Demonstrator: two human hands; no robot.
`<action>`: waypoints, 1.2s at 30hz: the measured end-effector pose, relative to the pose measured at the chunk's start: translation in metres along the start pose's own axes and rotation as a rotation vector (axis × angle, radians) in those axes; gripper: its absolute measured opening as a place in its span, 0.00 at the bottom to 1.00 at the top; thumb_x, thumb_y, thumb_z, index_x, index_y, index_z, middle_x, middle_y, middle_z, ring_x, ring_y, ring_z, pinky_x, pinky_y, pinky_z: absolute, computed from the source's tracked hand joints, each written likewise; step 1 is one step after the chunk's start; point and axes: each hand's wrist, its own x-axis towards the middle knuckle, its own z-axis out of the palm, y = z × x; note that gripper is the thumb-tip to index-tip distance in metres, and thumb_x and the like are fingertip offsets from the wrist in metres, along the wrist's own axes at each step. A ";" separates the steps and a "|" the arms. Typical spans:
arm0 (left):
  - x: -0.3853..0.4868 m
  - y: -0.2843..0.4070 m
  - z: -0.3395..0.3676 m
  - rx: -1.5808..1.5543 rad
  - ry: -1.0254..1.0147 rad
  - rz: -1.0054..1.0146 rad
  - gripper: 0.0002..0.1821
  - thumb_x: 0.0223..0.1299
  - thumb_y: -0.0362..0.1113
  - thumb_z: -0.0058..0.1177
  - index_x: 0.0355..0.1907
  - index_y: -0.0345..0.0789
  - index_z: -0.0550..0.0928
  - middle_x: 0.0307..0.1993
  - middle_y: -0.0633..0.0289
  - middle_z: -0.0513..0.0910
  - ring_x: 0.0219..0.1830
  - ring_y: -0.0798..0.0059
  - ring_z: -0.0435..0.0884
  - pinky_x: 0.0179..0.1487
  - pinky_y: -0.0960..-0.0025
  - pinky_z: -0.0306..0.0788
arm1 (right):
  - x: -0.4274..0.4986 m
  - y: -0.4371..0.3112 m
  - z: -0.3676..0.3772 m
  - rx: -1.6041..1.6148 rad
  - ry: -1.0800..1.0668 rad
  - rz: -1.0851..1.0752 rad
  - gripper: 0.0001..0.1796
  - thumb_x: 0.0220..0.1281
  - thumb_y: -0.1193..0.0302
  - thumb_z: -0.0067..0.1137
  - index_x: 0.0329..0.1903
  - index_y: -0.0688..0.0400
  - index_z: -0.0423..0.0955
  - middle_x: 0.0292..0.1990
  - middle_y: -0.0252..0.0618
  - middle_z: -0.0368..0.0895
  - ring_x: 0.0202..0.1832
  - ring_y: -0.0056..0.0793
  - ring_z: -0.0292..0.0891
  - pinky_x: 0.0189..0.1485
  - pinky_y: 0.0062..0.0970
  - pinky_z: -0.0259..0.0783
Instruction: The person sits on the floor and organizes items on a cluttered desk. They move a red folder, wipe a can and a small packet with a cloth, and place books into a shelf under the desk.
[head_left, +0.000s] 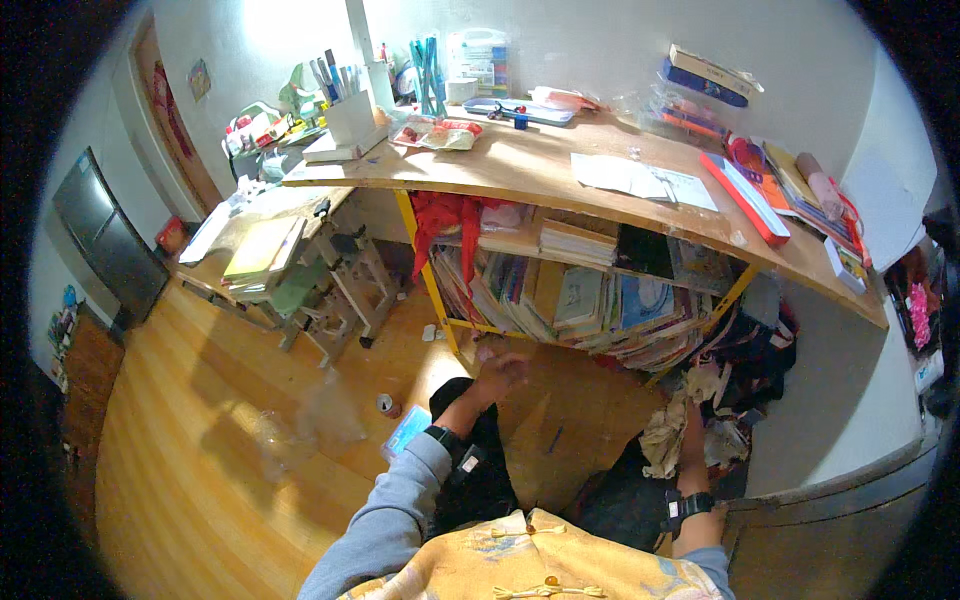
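My left hand (501, 373) is held out over my left knee, below the front edge of the desk, with its fingers apart and nothing plainly in it. At the right, my right hand (699, 384) grips a crumpled beige cloth (663, 441), which hangs down beside my right leg and hides part of the fingers. Behind that hand is a pile of dark bags or clothing (766, 345), with a crumpled clear plastic bag (726, 442) below it. A thin dark pen-like stick (555, 439) lies on the floor between my legs.
Ahead stands a wooden desk (517, 169) with yellow legs, bearing papers (645, 180) and a red-and-white box (745, 199). Books and magazines (600, 300) fill its lower shelf. A can (388, 406) and a blue plastic case (409, 430) are on the floor, left. A smaller table (259, 255) holds folders.
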 end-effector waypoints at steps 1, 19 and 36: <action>0.000 -0.013 0.003 -0.003 0.013 0.051 0.12 0.56 0.33 0.56 0.44 0.36 0.81 0.37 0.61 0.81 0.40 0.70 0.80 0.44 0.71 0.73 | -0.002 -0.003 0.007 -0.003 0.073 0.057 0.31 0.69 0.50 0.40 0.66 0.58 0.60 0.59 0.39 0.67 0.58 0.33 0.66 0.57 0.29 0.65; -0.011 0.091 0.000 -0.408 -0.076 0.063 0.14 0.55 0.27 0.57 0.46 0.32 0.77 0.38 0.62 0.80 0.39 0.77 0.79 0.42 0.72 0.74 | -0.011 -0.006 0.017 -0.179 0.069 0.037 0.29 0.65 0.56 0.44 0.65 0.57 0.61 0.59 0.37 0.67 0.58 0.31 0.66 0.57 0.29 0.65; 0.153 0.377 -0.208 1.467 0.305 0.499 0.19 0.48 0.33 0.58 0.47 0.42 0.79 0.50 0.61 0.75 0.57 0.62 0.69 0.60 0.59 0.63 | -0.004 -0.005 0.024 -0.154 0.034 0.047 0.28 0.62 0.63 0.47 0.65 0.57 0.61 0.57 0.36 0.68 0.57 0.29 0.66 0.56 0.27 0.65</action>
